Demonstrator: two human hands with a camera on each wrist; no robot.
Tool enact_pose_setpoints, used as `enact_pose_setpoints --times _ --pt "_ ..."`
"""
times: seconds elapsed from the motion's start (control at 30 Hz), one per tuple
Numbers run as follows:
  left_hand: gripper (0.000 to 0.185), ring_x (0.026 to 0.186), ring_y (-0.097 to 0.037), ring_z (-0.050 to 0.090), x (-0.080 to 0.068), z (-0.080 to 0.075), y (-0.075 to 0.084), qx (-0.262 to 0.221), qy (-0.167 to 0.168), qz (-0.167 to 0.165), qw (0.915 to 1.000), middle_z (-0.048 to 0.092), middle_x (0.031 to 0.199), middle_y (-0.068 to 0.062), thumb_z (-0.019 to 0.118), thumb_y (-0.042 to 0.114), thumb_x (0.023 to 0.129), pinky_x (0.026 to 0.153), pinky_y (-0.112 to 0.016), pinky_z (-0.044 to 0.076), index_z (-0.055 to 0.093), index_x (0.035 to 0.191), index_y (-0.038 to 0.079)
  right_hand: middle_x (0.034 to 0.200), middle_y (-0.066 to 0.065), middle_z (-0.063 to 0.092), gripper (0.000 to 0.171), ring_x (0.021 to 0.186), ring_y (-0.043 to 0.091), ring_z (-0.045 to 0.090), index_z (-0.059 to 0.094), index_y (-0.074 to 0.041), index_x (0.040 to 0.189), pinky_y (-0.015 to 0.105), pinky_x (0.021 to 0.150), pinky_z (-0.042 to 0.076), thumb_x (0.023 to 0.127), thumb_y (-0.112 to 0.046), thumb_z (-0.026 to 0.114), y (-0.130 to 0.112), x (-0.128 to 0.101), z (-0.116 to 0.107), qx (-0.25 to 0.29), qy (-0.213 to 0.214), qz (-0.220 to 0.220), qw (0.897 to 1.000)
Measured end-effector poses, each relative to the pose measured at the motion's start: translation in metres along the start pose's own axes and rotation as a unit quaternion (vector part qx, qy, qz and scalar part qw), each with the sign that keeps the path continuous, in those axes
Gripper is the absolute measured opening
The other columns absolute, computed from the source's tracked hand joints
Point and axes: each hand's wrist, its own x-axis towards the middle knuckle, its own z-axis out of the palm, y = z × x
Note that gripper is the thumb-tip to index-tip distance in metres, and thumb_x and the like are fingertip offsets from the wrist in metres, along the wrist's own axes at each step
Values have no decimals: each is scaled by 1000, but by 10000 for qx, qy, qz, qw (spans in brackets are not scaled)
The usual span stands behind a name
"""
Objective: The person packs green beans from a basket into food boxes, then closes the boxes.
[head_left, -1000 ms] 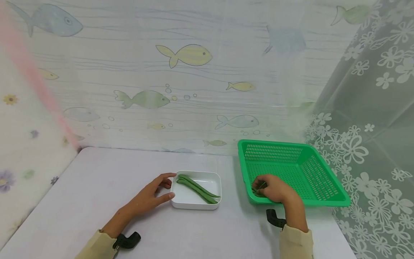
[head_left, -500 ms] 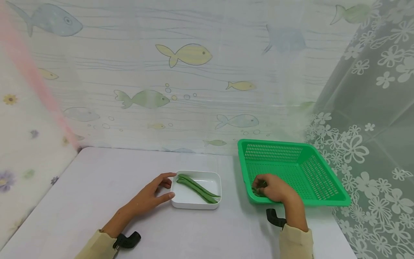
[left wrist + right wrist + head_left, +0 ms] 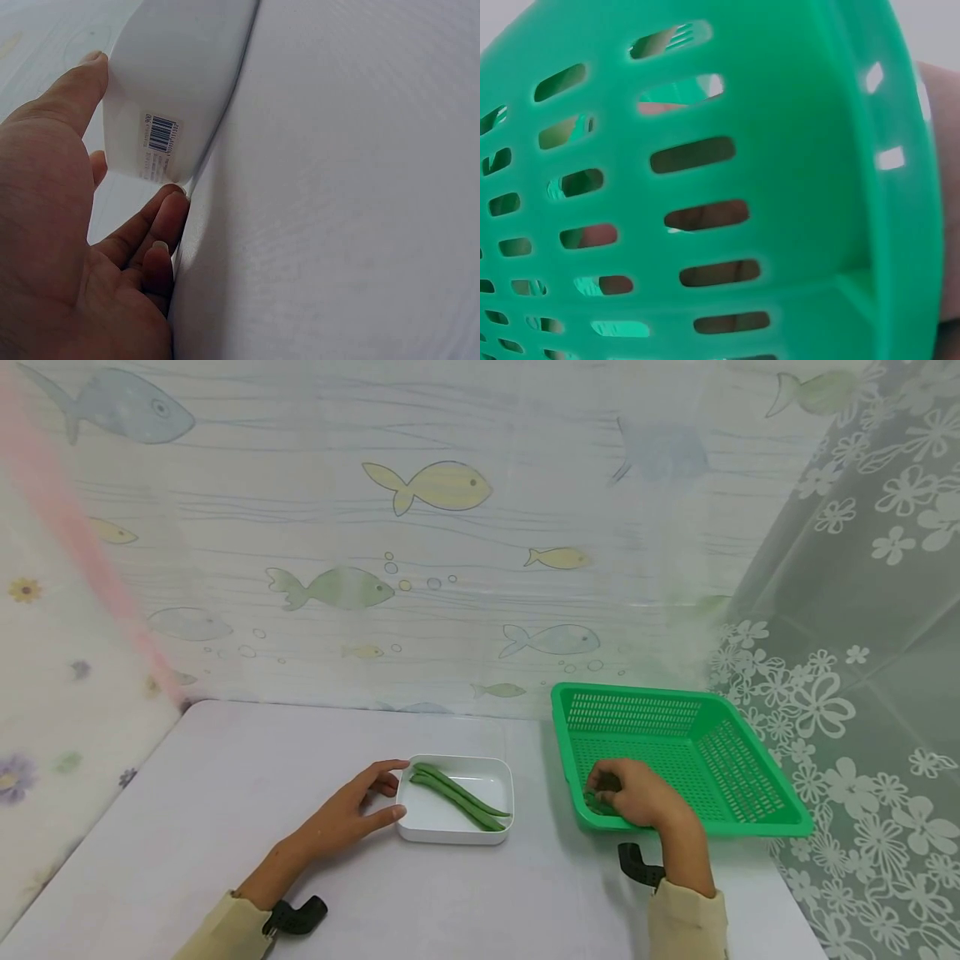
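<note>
Since the earlier frames only the right hand [image 3: 636,793] has shifted: its fingers have curled tighter and lifted slightly in the near-left corner of the basket [image 3: 750,752], and the thin green sliver that stuck out between them no longer shows. The left hand, the dish and the beans in it lie as they did.

The right hand is bunched over something dark green, probably a bean [image 3: 600,799] like those in the dish, though the head view hides most of it and the right wrist view shows only finger shapes through the basket's slots; its long axis cannot be told. It sits inside the basket, just behind the near wall, under that hand.

The dish [image 3: 491,772] lies to the left of the basket, near it but apart, with bare table [image 3: 225,777] between. Two beans [image 3: 457,797] lie in it, long axes running from its far-left corner to its near-right one. To carry anything from basket to dish, the basket's left wall is the one thing to clear.

The left hand [image 3: 345,814] rests at the dish's left edge, thumb and forefinger spread and touching its wall, fingers fairly straight, gripping nothing firmly. The right hand is the nearer to the basket's bean by far.
</note>
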Motion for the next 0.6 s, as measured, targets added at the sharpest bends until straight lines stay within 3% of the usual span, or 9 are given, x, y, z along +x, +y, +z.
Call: enact_pose_setpoints --times 0.6 --pt "67 124 -18 62 2 1 -5 24 16 30 10000 60 133 2 74 42 101 106 -47 46 42 159 33 99 2 73 12 94 18 67 73 -12 101 45 85 56 99 0 70 -1 -2 -4 -314 425 -38 9986"
